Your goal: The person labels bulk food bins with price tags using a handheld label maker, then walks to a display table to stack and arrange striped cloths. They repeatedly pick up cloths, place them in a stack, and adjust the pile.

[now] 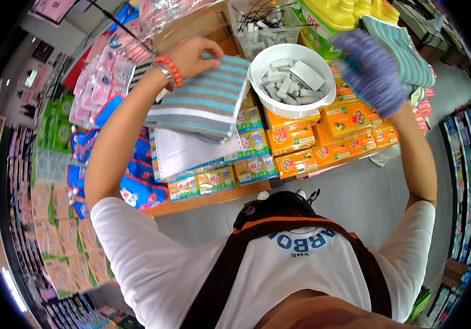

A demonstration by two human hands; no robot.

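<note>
My left hand point(196, 57), bare with a red bead bracelet, rests at the top edge of a stack of folded striped towels point(206, 96); whether its fingers grip a towel is unclear. The stack lies over printed paper sheets point(194, 150) on packs of soap. My right hand point(369, 74), in a blurred purple-blue glove, is raised right of a white plastic bowl point(291, 110). Something teal shows by its palm, but what it holds cannot be told. Grey-white security tags point(286, 86) fill the bowl. More striped towels point(404, 57) lie beyond the right hand.
A clear plastic bin point(260, 37) of tags with black cords stands behind the bowl. Orange soap packs point(293, 140) support the bowl. Yellow-capped detergent jugs point(325, 20) stand at the back. Blue bags point(141, 191) and pink pouches point(104, 78) crowd the left side.
</note>
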